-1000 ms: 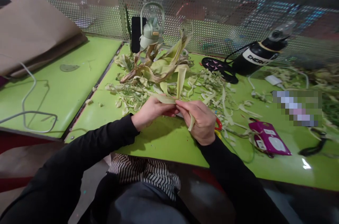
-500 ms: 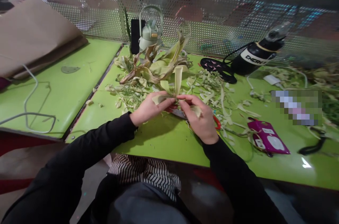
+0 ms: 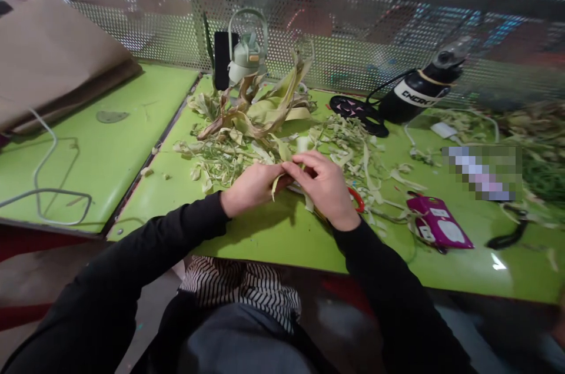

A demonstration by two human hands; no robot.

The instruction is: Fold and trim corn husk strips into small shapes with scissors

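Observation:
My left hand and my right hand meet over the near middle of the green table. Both are closed on pale corn husk strips, whose ends stick out above and below the fingers. My right thumb and fingers pinch close against my left fingertips, and the exact grip point is hidden. Just beyond the hands lies a heap of dry corn husks, with shredded husk bits around it. A red loop handle shows beside my right hand, partly covered by it.
A pale green bottle and a phone stand at the back. Right of them are a black bottle, a black disc-like item and a purple packet. Brown paper and a bent wire lie left.
My right hand has turned over and moved in against my left fingers. The upright husk strip has tilted away and lower. The view has shifted slightly.

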